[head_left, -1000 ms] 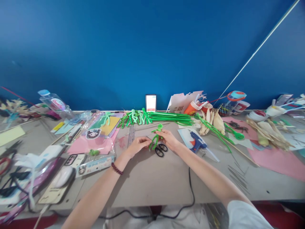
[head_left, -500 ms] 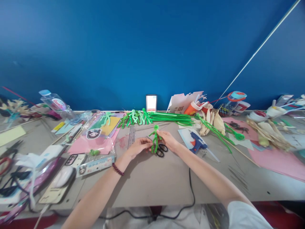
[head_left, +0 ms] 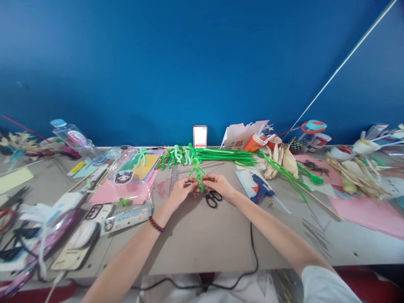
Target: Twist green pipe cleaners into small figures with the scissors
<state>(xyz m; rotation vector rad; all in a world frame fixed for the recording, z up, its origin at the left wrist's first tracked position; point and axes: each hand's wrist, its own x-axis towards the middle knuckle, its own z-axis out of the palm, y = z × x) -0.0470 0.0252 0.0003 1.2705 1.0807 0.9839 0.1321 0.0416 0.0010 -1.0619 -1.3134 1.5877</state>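
Between my hands stands a small figure of twisted green pipe cleaner (head_left: 198, 171), with a head, arms and legs. My left hand (head_left: 183, 189) pinches its lower part from the left. From the right, my right hand (head_left: 218, 184) pinches it too, fingertips close to the left ones. A pair of black-handled scissors (head_left: 213, 198) lies on the table just below my right hand; its blades are hidden. Behind the figure lie a bundle of green pipe cleaners (head_left: 229, 156) and a row of several similar green figures (head_left: 178, 155).
On the right lie a blue glue gun (head_left: 261, 188), dried husks (head_left: 285, 162) and pink paper (head_left: 369, 212). On the left are a plastic bag of coloured paper (head_left: 139, 170), a phone (head_left: 74, 252) and a bottle (head_left: 74, 134). A black cable (head_left: 254, 248) crosses the front edge.
The green figure has shifted slightly left and now tilts less, its arms spread to both sides. My right hand has moved down to its lower part, uncovering more of the scissors.
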